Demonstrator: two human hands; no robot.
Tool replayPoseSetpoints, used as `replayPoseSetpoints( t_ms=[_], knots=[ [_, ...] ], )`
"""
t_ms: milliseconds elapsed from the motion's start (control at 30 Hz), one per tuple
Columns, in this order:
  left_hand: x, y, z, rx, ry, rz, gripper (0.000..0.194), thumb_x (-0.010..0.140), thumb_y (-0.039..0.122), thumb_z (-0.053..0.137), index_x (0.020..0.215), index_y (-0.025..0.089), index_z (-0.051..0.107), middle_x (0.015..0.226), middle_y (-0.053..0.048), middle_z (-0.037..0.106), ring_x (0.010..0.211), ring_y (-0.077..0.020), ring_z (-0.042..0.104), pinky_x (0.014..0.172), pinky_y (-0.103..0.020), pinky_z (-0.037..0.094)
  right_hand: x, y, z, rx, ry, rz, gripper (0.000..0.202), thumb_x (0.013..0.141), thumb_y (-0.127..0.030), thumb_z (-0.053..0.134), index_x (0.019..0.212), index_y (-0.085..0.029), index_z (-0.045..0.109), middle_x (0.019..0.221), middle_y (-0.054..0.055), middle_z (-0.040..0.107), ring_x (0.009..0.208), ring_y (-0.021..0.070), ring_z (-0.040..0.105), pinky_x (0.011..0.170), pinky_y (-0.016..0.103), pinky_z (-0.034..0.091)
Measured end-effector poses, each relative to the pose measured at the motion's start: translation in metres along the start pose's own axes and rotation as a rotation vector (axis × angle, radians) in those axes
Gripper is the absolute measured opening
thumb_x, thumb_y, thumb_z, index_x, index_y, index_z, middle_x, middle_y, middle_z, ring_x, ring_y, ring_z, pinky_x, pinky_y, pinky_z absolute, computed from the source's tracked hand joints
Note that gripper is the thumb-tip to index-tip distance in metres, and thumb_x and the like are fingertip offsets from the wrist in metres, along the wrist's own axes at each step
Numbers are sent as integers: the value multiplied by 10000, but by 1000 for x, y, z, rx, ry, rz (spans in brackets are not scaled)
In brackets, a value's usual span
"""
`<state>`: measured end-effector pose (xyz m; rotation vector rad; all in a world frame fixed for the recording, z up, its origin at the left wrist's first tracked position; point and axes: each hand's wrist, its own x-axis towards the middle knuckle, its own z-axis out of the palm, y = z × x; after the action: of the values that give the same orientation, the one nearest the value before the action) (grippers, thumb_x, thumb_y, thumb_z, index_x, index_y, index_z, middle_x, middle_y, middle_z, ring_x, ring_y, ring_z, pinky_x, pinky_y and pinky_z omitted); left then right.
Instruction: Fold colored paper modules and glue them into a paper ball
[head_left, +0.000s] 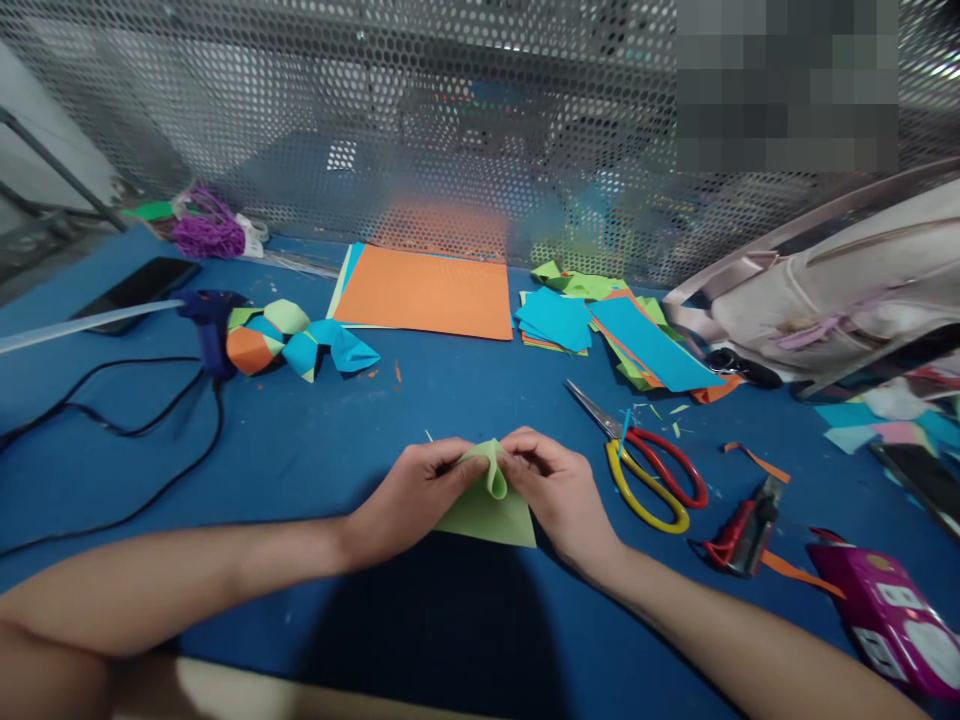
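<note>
Both the left hand (416,495) and the right hand (559,490) had their fingers pinched on the green paper (487,510), its curled top fold between them, the sheet fanning toward the person on the blue surface (315,440)

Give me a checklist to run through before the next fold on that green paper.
1. Both hands on the paper: ok. The left hand and right hand pinch the green paper at its top.
2. Flap formed: ok. A small loop curls over between the fingertips.
3. Edges lined up: cannot tell, the fingers hide them.
4. Paper lying on the table: ok at its lower edge.
5. Room around the paper: ok. The scissors lie apart on the right, blades pointing away.
6. Cutter blade drawn in: cannot tell.
</note>
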<state>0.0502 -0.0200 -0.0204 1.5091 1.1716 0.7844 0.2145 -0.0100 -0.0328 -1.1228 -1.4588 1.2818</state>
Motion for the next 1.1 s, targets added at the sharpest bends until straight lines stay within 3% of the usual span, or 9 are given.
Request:
replayPoseSetpoints(
  t_ms=[267,500,667,1100],
  knots=[
    [1,-2,-1,15,20,-40,295,861,371,477,676,156,559,635,33,458,628,-104,394,571,-204,342,1,2,-3,-68,-74,-18,176,835,-325,586,764,-199,685,743,9,579,646,109,508,570,226,398],
    [-1,-2,0,-24,44,-44,293,866,372,479,760,140,624,701,10,551,690,-120,454,620,-217,371,-3,-6,-5,-164,-146,-132,194,880,-341,524,882,-209,667,796,25,568,720,134,524,625,243,427],
    [-1,-2,1,-45,64,-26,280,856,353,499,749,142,648,713,2,604,688,-121,488,620,-214,388,-6,-9,-4,-242,-154,-226,192,900,-276,485,939,-211,661,796,28,572,714,132,527,626,244,440],
    [0,-2,1,-22,72,0,265,845,293,515,656,152,636,706,7,631,658,-111,495,617,-211,403,-2,-6,-5,-252,-85,-258,199,893,-216,490,918,-213,687,804,31,627,715,127,579,618,238,471]
  ],
)
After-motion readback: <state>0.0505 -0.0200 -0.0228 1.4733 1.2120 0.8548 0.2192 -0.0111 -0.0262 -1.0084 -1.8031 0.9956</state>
